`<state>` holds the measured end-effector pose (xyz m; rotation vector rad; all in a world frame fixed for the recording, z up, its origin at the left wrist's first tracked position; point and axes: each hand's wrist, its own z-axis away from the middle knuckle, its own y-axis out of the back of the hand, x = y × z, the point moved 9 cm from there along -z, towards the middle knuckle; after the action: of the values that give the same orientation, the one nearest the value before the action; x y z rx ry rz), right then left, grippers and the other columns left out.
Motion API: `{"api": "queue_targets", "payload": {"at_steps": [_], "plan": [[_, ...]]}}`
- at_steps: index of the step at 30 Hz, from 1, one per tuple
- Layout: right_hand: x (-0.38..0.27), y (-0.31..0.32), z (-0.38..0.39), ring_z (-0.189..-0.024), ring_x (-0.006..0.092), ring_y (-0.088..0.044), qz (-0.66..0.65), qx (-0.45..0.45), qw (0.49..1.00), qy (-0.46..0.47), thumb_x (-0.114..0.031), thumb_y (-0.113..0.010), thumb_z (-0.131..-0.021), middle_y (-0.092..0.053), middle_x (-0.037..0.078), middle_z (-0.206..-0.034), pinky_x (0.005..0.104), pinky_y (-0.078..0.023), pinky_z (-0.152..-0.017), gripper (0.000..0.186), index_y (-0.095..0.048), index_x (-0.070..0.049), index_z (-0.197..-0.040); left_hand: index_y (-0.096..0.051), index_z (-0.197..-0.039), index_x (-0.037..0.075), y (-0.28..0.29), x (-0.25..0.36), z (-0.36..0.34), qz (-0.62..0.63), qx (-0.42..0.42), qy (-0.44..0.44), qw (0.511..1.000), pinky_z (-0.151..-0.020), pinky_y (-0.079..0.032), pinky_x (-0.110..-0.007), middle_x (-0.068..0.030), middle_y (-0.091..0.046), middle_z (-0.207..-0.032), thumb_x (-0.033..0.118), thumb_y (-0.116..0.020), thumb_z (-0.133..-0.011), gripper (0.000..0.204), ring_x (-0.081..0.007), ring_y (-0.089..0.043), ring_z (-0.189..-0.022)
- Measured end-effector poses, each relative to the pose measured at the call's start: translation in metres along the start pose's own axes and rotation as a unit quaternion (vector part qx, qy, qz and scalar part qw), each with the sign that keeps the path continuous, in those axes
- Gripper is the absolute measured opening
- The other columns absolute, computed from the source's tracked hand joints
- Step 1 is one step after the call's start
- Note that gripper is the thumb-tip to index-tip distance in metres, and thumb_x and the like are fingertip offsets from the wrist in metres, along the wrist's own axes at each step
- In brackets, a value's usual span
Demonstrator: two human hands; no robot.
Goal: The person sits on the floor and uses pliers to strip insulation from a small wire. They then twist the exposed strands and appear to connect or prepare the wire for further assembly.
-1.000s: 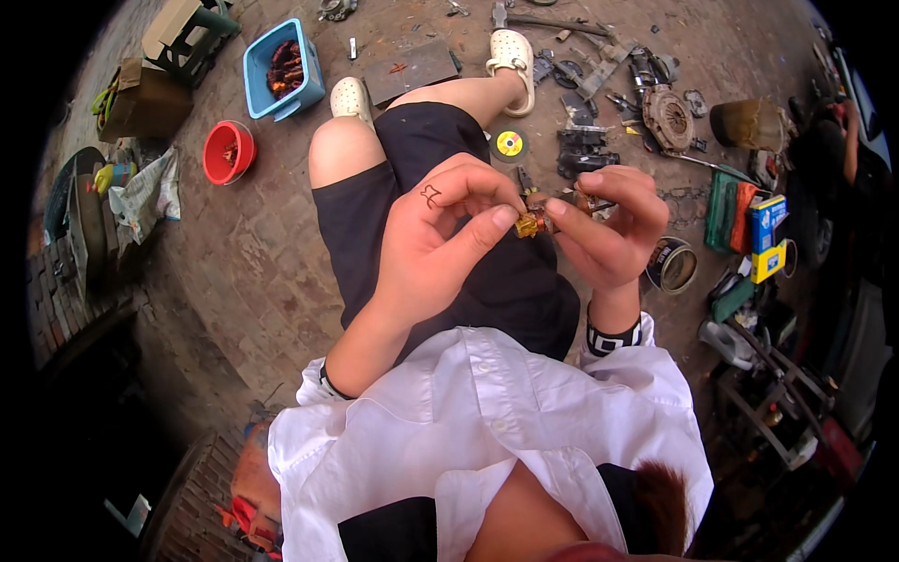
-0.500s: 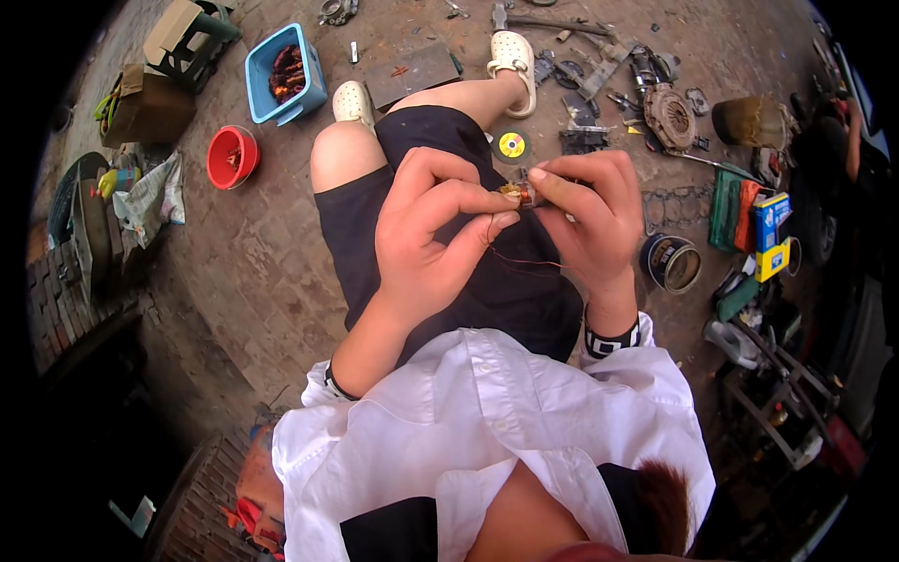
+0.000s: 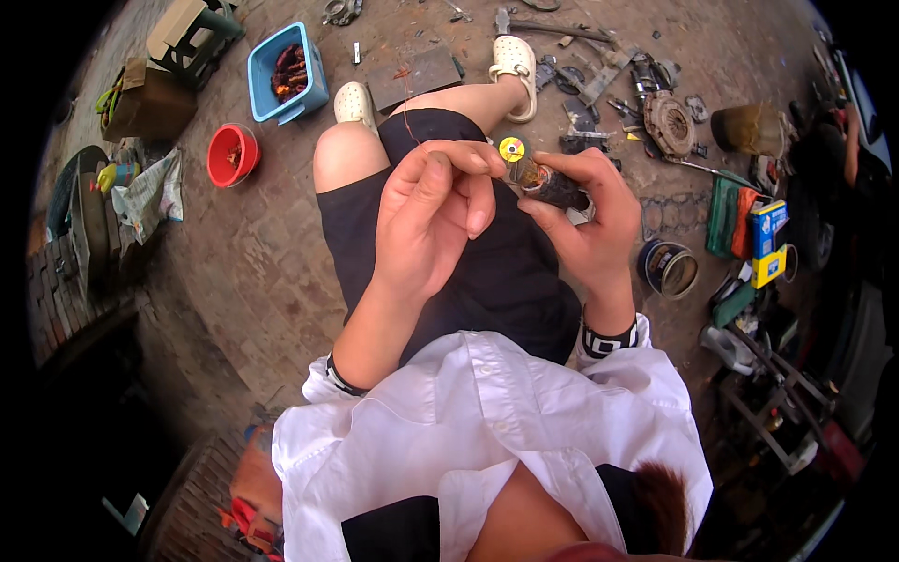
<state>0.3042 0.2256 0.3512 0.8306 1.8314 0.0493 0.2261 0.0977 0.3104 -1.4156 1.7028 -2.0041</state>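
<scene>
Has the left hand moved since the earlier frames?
Yes. Against the yellow-centred disc on the floor, the left hand has shifted up the picture: its index fingertip now appears closer to the disc.

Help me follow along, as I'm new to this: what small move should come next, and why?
I'd probably ease the thin wire aside with the left hand while the right hand steadies the dark cylindrical part: the wire trails up from the left hand, which is near the part's end. Whether wire and part join is unclear.
</scene>
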Motion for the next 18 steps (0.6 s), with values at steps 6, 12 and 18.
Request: {"api": "queue_targets", "payload": {"at_steps": [6, 12, 18], "plan": [[0.016, -0.002, 0.007, -0.077, 0.0248, -0.056, -0.038, 0.004, 0.997, -0.060, -0.020, -0.078, -0.076, -0.062, 0.008, -0.087, 0.0322, -0.045, -0.070, 0.034, -0.063, -0.003, -0.102, -0.056, -0.097, 0.002, -0.010, -0.012, 0.003, 0.100, -0.035, 0.014, 0.994, -0.054, -0.038, -0.024, -0.0123, -0.058, -0.087, 0.031, -0.042, -0.104, 0.033, -0.0111, -0.046, -0.057], [0.012, -0.008, 0.010, -0.081, 0.0256, -0.052, -0.047, -0.046, 0.998, -0.019, -0.033, -0.071, -0.084, -0.061, 0.006, -0.090, 0.0348, -0.039, -0.079, 0.034, -0.061, -0.005, -0.101, -0.058, -0.087, 0.001, -0.014, -0.007, 0.006, -0.092, -0.020, 0.048, 0.994, -0.054, -0.029, -0.021, 0.0018, -0.048, -0.071, 0.029, -0.049, -0.103, 0.033, -0.0052, -0.033, -0.058], [0.002, -0.012, 0.013, -0.080, 0.0253, -0.051, -0.015, -0.097, 0.995, -0.005, -0.034, -0.071, -0.083, -0.061, 0.004, -0.088, 0.0353, -0.037, -0.080, 0.033, -0.062, -0.007, -0.098, -0.062, -0.087, 0.001, -0.026, 0.019, 0.009, -0.306, -0.011, 0.048, 0.951, -0.057, -0.034, -0.020, 0.0013, -0.058, -0.079, 0.024, -0.054, -0.101, 0.028, -0.0043, -0.041, -0.064]]}}
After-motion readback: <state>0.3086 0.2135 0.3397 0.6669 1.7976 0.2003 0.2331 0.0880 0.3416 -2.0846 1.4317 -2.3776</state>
